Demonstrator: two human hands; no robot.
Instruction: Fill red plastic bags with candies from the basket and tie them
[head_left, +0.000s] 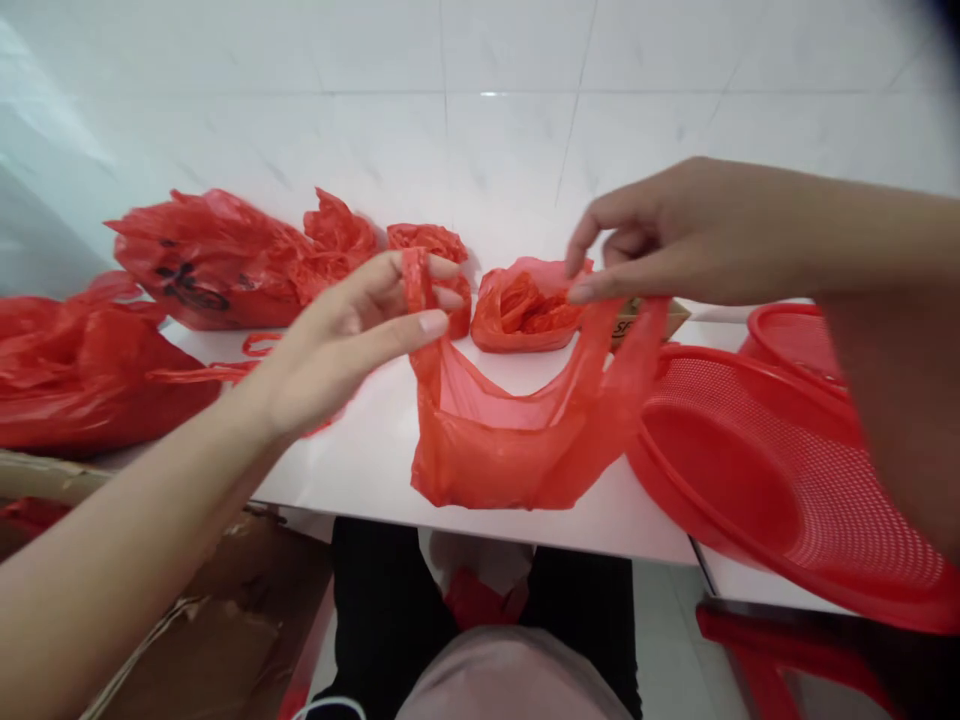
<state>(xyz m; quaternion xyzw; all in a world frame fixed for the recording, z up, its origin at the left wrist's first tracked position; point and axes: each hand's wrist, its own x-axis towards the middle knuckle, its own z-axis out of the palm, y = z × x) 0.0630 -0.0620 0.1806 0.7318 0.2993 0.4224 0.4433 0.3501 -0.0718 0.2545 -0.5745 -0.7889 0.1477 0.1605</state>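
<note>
A translucent red plastic carrier bag (510,460) hangs between my two hands over the table's front part, its mouth sagging open. One handle loop passes round the fingers of my left hand (360,340), whose thumb points right beside it. The other handle rises to my right hand (652,235), which holds it with bent fingers; part of that grip is hidden behind the hand. Something flat seems to weigh down the bag's bottom, but I cannot make out what. Just behind stands an open red bag (521,315) with crumpled red plastic inside.
Full red bags (217,265) line the wall, with another large one (82,370) at the left. Red perforated baskets (720,470) stand at right on the white table (360,470). A cardboard box (217,610) is below left, a small carton (645,322) behind my right hand.
</note>
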